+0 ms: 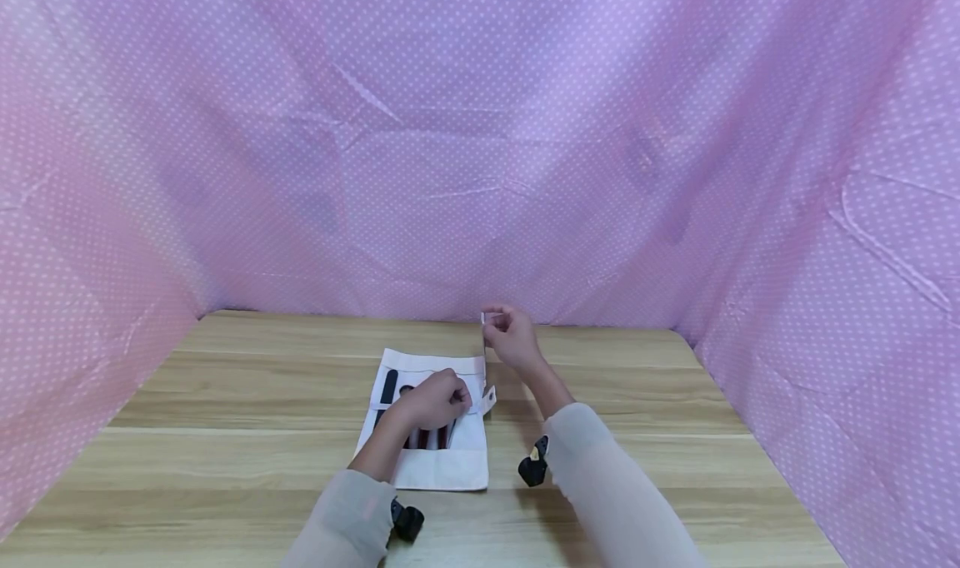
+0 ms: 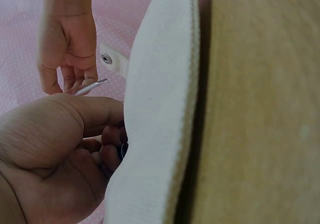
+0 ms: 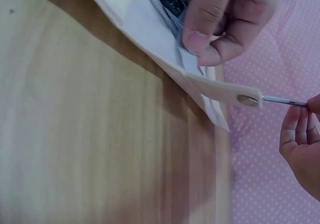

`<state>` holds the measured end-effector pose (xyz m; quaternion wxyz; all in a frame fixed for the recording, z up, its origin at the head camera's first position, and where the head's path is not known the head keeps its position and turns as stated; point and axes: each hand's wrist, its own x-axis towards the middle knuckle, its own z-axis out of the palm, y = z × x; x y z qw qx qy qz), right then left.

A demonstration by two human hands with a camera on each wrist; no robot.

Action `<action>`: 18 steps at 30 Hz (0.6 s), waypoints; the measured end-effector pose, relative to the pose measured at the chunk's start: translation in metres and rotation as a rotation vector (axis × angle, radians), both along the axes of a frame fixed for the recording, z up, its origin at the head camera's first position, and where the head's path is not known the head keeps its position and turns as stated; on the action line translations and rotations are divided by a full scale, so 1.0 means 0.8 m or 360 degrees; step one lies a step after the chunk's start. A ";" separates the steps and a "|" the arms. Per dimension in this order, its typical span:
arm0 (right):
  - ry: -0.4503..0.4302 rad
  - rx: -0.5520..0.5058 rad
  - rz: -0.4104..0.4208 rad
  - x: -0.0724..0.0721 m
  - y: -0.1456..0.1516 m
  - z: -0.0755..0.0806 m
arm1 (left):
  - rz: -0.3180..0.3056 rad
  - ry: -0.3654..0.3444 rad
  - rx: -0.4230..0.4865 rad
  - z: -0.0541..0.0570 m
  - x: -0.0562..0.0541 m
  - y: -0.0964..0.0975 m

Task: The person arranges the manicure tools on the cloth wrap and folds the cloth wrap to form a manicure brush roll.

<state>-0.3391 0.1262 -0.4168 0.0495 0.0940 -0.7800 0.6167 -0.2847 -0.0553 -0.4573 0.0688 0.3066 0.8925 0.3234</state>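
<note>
Fabric pouch [image 1: 442,472] lies open on the counter [image 1: 247,443], lower centre of the frame; left hand [image 1: 433,399] pinches its white band [image 3: 189,62], right hand [image 1: 513,341] grips a slim metal tool [image 3: 280,100] near the pouch's upper right corner. Reads as slotting the tool or pulling it, can't tell which; either way, next move needs band lifted, tool lined up

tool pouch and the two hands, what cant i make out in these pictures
Right wrist: part of the right hand holding the thin tool, cut off by the right edge.
Head: the exact shape of the thin tool's ends, too small.
Head: parts of the tools in the pouch, covered by the left hand.
Left wrist: most of those tools, hidden behind the pouch's own cloth.
</note>
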 end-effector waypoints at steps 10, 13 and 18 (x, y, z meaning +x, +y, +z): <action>-0.0097 0.0075 0.0055 0.001 -0.012 -0.020 | -0.0006 0.0028 -0.0010 -0.003 -0.005 -0.001; -0.0135 0.0083 0.0083 0.003 -0.013 -0.025 | 0.0006 0.0013 -0.0009 -0.003 -0.005 -0.001; -0.0195 0.0067 0.0110 0.005 -0.015 -0.030 | 0.0018 -0.0015 -0.0004 -0.003 -0.005 -0.001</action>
